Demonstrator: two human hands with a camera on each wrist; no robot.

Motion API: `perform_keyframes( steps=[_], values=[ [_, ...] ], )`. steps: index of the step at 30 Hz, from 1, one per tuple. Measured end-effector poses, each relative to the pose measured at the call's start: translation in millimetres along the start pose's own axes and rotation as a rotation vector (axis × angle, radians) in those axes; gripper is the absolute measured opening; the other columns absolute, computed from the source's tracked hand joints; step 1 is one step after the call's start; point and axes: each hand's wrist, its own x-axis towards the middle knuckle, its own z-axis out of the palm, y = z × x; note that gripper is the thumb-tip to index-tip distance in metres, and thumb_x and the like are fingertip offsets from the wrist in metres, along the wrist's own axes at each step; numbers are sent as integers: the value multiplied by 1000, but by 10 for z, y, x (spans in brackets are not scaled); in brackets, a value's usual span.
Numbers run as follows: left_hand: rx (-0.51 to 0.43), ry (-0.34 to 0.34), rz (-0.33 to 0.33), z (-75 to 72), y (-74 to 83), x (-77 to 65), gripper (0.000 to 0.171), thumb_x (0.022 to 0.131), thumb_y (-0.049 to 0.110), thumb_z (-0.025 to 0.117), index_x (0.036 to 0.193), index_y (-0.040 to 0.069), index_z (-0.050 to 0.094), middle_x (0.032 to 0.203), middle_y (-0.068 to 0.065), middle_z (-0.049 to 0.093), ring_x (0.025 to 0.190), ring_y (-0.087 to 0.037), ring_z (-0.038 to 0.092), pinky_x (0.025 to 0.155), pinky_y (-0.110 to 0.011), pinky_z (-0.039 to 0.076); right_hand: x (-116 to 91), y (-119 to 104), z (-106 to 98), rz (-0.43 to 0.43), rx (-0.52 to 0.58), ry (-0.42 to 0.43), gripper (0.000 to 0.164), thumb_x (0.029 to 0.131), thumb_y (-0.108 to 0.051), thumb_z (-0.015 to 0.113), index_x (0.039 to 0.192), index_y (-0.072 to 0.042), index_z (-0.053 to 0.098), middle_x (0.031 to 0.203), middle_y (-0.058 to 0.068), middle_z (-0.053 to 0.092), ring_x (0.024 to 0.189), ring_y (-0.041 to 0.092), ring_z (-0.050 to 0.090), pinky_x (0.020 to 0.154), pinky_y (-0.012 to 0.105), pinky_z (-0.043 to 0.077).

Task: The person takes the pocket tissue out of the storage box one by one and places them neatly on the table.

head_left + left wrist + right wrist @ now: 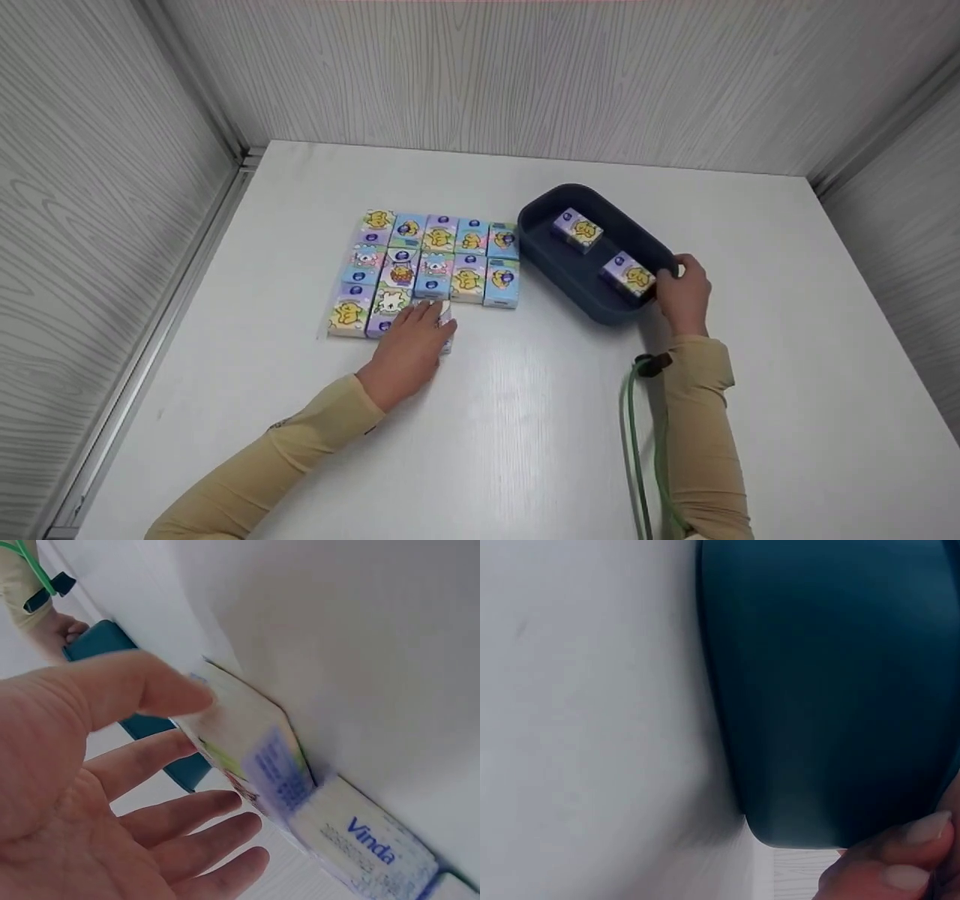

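Observation:
My left hand (405, 349) is at the front row of a block of small tissue packs with cartoon animals. Its thumb and fingers pinch a tissue pack (244, 716) at the right end of that row, and the hand hides most of it from above. In the left wrist view a neighbouring pack (367, 840) printed "Vinda" lies beside it. My right hand (686, 292) grips the near right end of a dark blue oblong container (559, 279), fingers curled over its rim. Two tissue packs lie inside, one pack (577, 229) toward the far end, another pack (628, 275) near the right hand.
Two full rows of tissue packs, including a blue pack (502, 283) close to the container's left side, lie face up behind the front row. Green cables (634, 442) run along the right forearm. Grey wood-grain panels (480, 75) enclose the white table (517, 450) at back and sides.

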Motion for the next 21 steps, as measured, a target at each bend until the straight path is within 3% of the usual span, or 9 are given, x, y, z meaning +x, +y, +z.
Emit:
perform_keyframes(
  steps=[4,11,17,21],
  values=[
    [6,8,-10,-21,-18,-14,42,92,7,63,133,10,56,144,-17,42,135,-35,34,108,-51,27,-11,3,-5,10,7,-11,40,93,-16,43,130,-2,51,117,21,57,56,17,52,46,26,44],
    [-19,18,-38,-42,-22,-23,41,90,6,66,131,11,59,140,-15,47,132,-35,38,106,-52,31,-6,18,9,-14,10,6,39,93,-16,43,128,-2,52,104,20,61,46,12,47,43,25,41],
    [30,21,-36,-85,30,-13,40,89,7,68,128,10,60,135,-15,51,127,-34,44,103,-52,35,-3,2,17,-20,-4,21,39,93,-16,43,126,0,53,113,22,58,59,19,52,46,26,42],
    [7,50,-10,-128,124,51,38,93,13,64,130,9,58,136,-15,50,128,-33,43,104,-51,34,-3,-6,14,-3,-11,22,39,93,-16,43,127,-1,53,115,22,58,61,21,53,47,26,43]
  ],
)
